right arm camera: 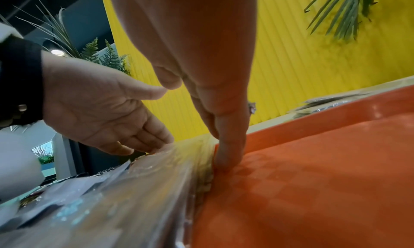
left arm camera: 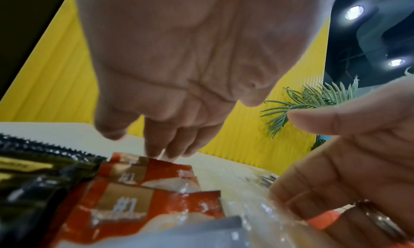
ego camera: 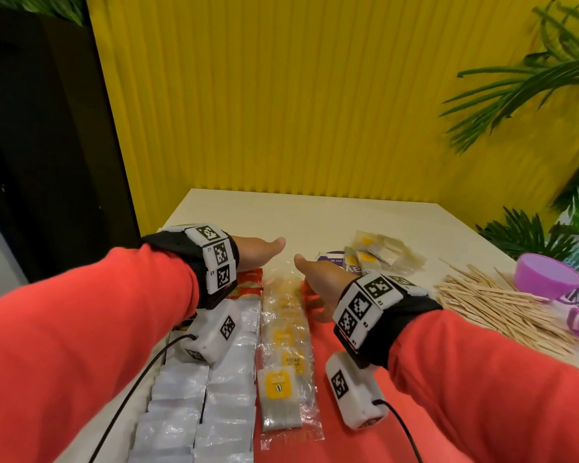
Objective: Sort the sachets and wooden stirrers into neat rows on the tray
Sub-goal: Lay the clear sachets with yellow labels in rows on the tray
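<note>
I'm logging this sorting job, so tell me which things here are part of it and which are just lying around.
Part of the job:
orange tray
white sachets
yellow-label sachets
red sachets
loose sachet pile
wooden stirrers
left hand and right hand, both open, squaring up the rows

Lying about:
purple cups
plants

We reach both arms forward in red sleeves, each wrist wrapped in a black band with white marker blocks (a white camera unit hangs under each). Our left hand (ego camera: 259, 250) is held edge-on, palm facing right, fingers straight and together, pointing down, thumb stretched forward. Our right hand (ego camera: 318, 279) mirrors it, palm facing left, fingers straight and angled down, thumb out toward the left thumb; the two thumbs are near each other but apart. Neither hand grips anything.
</note>
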### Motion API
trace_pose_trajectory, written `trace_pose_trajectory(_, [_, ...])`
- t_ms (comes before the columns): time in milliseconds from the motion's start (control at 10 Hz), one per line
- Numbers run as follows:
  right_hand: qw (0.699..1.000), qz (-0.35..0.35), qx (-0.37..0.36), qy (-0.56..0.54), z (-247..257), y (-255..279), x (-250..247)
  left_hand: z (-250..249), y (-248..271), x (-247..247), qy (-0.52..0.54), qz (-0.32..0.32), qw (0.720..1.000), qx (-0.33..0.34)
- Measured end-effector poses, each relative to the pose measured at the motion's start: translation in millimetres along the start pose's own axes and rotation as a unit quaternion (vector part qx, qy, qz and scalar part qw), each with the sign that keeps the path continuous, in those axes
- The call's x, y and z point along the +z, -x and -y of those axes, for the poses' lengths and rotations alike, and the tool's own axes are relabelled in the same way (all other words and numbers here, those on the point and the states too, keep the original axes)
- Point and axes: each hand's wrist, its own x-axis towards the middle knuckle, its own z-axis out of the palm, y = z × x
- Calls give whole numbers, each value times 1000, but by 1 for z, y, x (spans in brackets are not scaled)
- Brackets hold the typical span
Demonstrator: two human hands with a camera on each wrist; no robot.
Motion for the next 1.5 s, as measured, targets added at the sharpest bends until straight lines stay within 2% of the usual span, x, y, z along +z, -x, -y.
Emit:
trace_pose_trajectory(100, [1000, 5, 7, -16, -1, 3, -1, 4, -9, 0, 31, -2, 998, 45])
trace_pose_trajectory(200, [999, 9, 13, -30, -4, 7, -3, 1, -4, -2, 9, -8, 999, 46])
trace_pose_trajectory(400, [1000, -7, 19, -21, -13, 16, -3, 5, 10, -9, -42, -66, 996, 33])
trace_pose_trajectory(500, [999, 1, 34, -38, -15, 20, -3, 6, 19, -19, -23, -74, 997, 28])
trace_pose_trajectory(700, [998, 18, 33, -51, -13, 23, 3, 25, 14, -23, 39, -23, 999, -13])
trace_pose_trajectory(800, [998, 22, 30, -47, -11, 25, 5, 26, 8, -19, 48, -22, 999, -11])
trace_pose_trajectory(1000, [999, 15, 33, -40, -15, 28, 4, 22, 10, -19, 59, -14, 998, 14])
trace_pose_trajectory(1200, [993, 41, 59, -97, -25, 42, -2, 17, 15, -10, 85, 11, 995, 49])
trace_pose_trajectory(1400, [990, 73, 68, -98, -32, 57, -3, 10, 27, 6, 24, 75, 995, 53])
trace_pose_trajectory(1500, [991, 73, 68, -87, -33, 65, -4, 8, 30, 11, -6, 86, 995, 56])
